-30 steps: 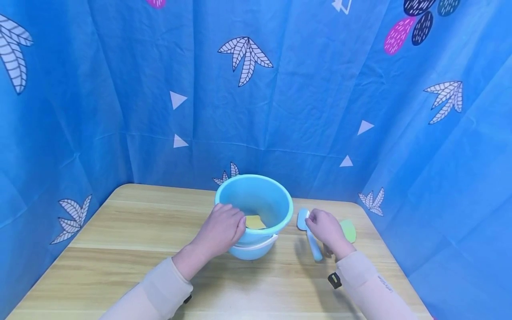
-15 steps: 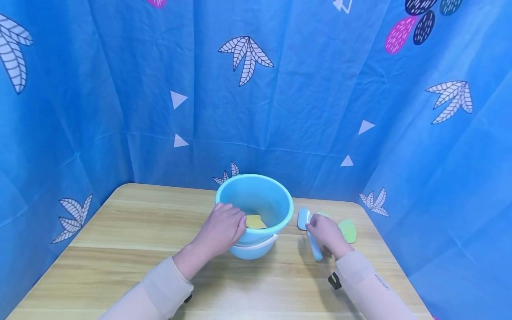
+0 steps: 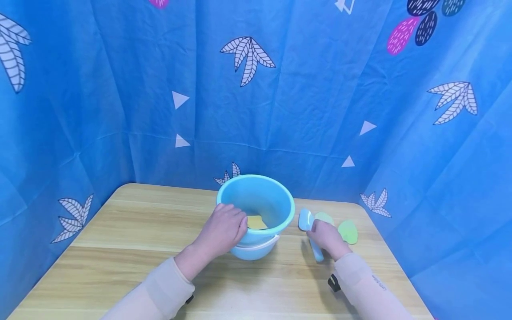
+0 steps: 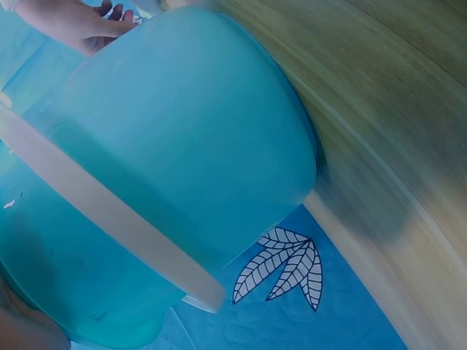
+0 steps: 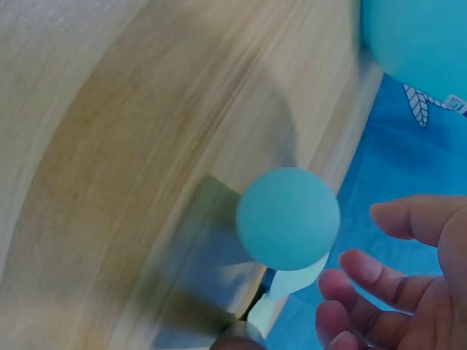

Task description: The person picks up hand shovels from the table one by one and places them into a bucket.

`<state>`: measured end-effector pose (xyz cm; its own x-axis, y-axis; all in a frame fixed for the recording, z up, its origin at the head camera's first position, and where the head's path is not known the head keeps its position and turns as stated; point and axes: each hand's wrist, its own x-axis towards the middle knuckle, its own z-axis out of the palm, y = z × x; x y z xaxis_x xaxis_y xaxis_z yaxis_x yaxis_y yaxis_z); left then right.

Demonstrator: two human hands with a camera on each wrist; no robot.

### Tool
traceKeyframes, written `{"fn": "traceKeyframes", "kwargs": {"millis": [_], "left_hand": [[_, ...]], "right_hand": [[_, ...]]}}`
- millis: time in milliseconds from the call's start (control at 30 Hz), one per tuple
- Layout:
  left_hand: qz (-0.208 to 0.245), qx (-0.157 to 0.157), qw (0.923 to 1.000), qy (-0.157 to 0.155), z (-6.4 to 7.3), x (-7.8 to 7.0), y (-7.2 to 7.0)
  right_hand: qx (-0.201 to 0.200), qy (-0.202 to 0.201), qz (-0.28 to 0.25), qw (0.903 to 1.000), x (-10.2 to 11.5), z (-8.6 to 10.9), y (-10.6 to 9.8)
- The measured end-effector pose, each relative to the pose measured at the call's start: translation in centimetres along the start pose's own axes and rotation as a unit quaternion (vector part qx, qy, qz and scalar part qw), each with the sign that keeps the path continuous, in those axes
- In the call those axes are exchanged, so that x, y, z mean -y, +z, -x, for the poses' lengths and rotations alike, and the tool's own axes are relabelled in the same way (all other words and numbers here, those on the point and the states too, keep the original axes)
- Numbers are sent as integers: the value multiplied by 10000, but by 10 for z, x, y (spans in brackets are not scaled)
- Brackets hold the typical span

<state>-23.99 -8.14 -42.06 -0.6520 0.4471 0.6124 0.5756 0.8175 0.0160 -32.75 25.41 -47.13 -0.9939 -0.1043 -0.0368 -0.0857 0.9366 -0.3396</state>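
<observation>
1. Left hand [image 3: 224,229] grips the near rim of the blue bucket [image 3: 256,191] on the table [image 3: 160,231].
2. Right hand [image 3: 329,236], fingers parted, holds nothing, just beside the blue spatula [image 3: 317,252].
3. Green pieces [image 3: 347,232] lie nearby; a yellow piece [image 3: 256,222] is inside the bucket.

You wear long sleeves in a pale, pinkish beige, the left sleeve [image 3: 140,302] and right sleeve [image 3: 372,291] alike, each ending in a broad, slightly greyer cuff. Small dark lettering [image 3: 379,283] runs along your right forearm, too small to read surely. An angular black fitting [image 3: 334,282] sits under your right cuff; a black corner [image 3: 190,299] shows beneath your left.
</observation>
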Motion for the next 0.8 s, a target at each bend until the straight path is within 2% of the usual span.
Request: {"fn": "traceKeyframes", "kwargs": {"millis": [167,400,800], "left_hand": [[42,-3,10000,-15,0,0,-2],[60,30,10000,-38,-1,-1,-3],[29,-3,10000,10,0,0,-1]], "right_hand": [[185,198,-145,9995,-1,0,3],[463,408,9,9981,-1,3,4],[503,687,218,9961,1,4,9]]}}
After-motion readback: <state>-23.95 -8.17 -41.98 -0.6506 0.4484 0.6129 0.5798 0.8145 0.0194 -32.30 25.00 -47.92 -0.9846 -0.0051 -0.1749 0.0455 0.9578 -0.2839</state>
